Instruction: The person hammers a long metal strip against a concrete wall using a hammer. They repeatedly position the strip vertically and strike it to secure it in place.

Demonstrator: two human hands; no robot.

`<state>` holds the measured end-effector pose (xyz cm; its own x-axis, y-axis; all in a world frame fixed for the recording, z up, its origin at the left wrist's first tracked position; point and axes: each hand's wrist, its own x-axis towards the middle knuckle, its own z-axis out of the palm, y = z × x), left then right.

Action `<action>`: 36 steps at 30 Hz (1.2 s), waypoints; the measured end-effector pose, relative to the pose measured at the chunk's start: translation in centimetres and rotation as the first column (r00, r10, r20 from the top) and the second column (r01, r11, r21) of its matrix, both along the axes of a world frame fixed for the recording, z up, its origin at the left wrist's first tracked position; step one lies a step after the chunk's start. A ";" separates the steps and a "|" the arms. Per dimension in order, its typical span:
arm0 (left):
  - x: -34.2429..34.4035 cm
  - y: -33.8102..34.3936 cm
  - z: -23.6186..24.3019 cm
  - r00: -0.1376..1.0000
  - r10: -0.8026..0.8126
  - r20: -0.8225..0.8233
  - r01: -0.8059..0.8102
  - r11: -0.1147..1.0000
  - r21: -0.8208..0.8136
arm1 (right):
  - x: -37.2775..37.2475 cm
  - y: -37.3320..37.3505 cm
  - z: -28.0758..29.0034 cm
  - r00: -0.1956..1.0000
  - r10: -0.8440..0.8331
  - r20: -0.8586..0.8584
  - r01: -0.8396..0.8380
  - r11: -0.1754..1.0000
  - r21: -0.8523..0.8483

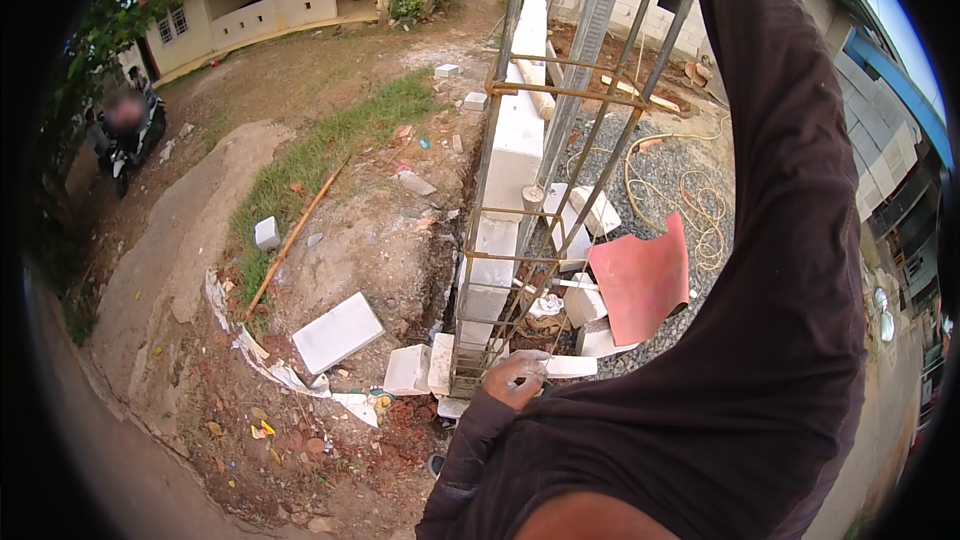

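My left hand (pixel 515 380) is low beside the foot of an upright rebar column cage (pixel 487 318), its fingers curled and thumb bent in. Whether anything is inside the curl is not clear. Just right of it a flat white piece (pixel 571 367) shows, partly behind the hand. My right arm, in a dark brown sleeve (pixel 800 170), reaches up along the right to the top edge near the steel bars; the right hand is beyond the picture. Against the cage runs a wall of white blocks (pixel 516 155).
Left of the wall lie a loose white block (pixel 338 333), a smaller block (pixel 407 370) and a long wooden stick (pixel 295 240). On the right, a red sheet (pixel 642 280) lies by gravel (pixel 650 170) and a coiled hose (pixel 705 215). A motorbike (pixel 130 140) stands far left.
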<state>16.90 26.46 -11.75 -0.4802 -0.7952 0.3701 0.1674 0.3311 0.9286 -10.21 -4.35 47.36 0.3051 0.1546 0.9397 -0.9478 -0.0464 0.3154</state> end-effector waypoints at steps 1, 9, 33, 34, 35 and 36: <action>0.0 0.0 0.0 1.000 0.000 0.001 0.000 1.000 -0.002 | 0.1 0.1 0.0 1.000 0.002 0.002 -0.002 1.000 0.001; 0.2 0.1 0.2 1.000 -0.025 0.020 0.024 0.999 0.040 | 0.4 0.2 -0.1 1.000 0.025 0.013 -0.025 1.000 0.011; 0.3 0.6 0.1 0.999 -0.018 0.027 0.017 1.000 0.016 | 1.8 0.4 -0.7 0.986 0.139 0.092 -0.145 0.988 0.058; 0.1 0.7 0.1 0.999 -0.029 0.023 0.029 0.999 0.024 | 1.1 0.3 -0.5 0.989 0.124 0.082 -0.128 0.991 0.044; -0.1 0.8 0.1 0.999 -0.042 0.018 0.041 0.999 0.032 | 0.6 0.2 -0.3 0.992 0.108 0.072 -0.110 0.993 0.030; 0.0 0.8 0.3 0.999 -0.032 0.016 0.032 0.999 0.042 | 1.2 0.2 -0.4 0.992 0.112 0.065 -0.113 0.994 0.012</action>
